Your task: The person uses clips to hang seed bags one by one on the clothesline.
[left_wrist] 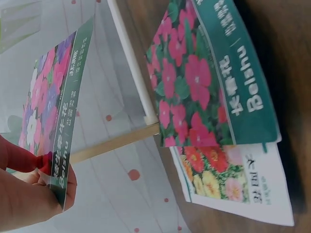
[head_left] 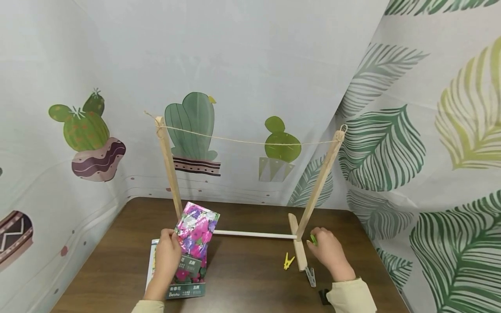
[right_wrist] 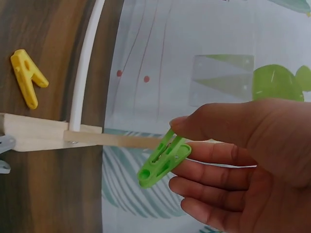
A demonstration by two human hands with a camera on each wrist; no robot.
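Pale sleeves (head_left: 351, 296) are cut off by the bottom edge of the head view, one left of centre and one at lower right. At lower left, a flower-print packet (head_left: 197, 230) is held tilted by the left hand (head_left: 168, 252), its left edge pinched between thumb and fingers. At lower right, a green clothespin (right_wrist: 165, 159) is pinched between thumb and index finger of the right hand (head_left: 328, 248), the remaining fingers loosely bent and slightly apart.

Little appears to be finished: nothing is clipped to the string (head_left: 242, 139) stretched between the wooden uprights (head_left: 170, 169) across the centre. One packet is held clear of the table (head_left: 242, 274); a magenta-flowered packet (left_wrist: 194, 82) and a white-bordered packet (left_wrist: 228, 179) are left overlapped at lower left. A yellow clothespin (head_left: 288, 261) and a grey clothespin (head_left: 310, 277) are left lying near the wooden foot (head_left: 299, 254).

Both hands are placed well below the string, the left forearm angled up and rightward, the right slanted up and leftward.
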